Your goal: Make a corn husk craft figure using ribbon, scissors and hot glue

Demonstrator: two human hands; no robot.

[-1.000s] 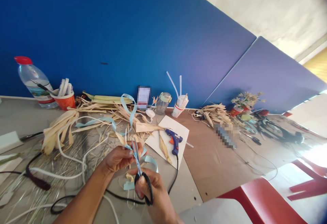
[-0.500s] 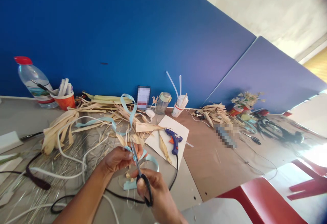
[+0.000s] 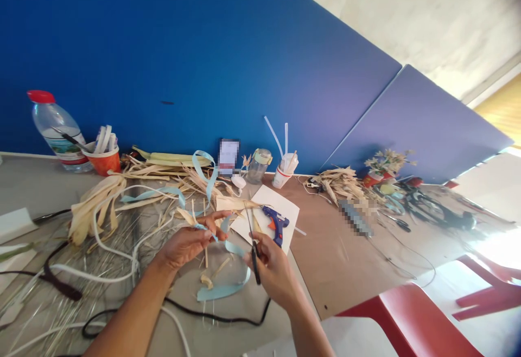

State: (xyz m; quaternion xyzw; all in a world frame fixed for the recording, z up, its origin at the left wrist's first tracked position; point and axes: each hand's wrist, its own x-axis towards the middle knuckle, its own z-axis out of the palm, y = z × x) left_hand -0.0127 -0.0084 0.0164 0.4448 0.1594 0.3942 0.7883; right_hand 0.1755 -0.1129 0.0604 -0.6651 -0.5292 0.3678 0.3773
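My left hand [image 3: 189, 246] pinches a thin, twisted piece of light blue ribbon [image 3: 199, 227] between thumb and fingers. More light blue ribbon [image 3: 228, 292] hangs below it and curls on the table. In my right hand [image 3: 272, 270] is a pair of scissors [image 3: 255, 262] with black handles, its blades pointing up and away. The blades stand to the right of my left hand, apart from the pinched ribbon. Small dry husk scraps [image 3: 207, 281] lie under the hands.
A blue glue gun [image 3: 279, 224] rests on white card [image 3: 291, 202] beyond my right hand. Corn husks [image 3: 97, 205], white cord [image 3: 95, 221] and clear strands cover the left side. Along the blue partition stand a bottle [image 3: 57, 129], a red cup [image 3: 103, 160], a jar [image 3: 259, 167] and a white cup [image 3: 284, 175].
My right hand has moved the scissors up and to the right, away from my left hand. The blades no longer cross the ribbon at the left fingers.
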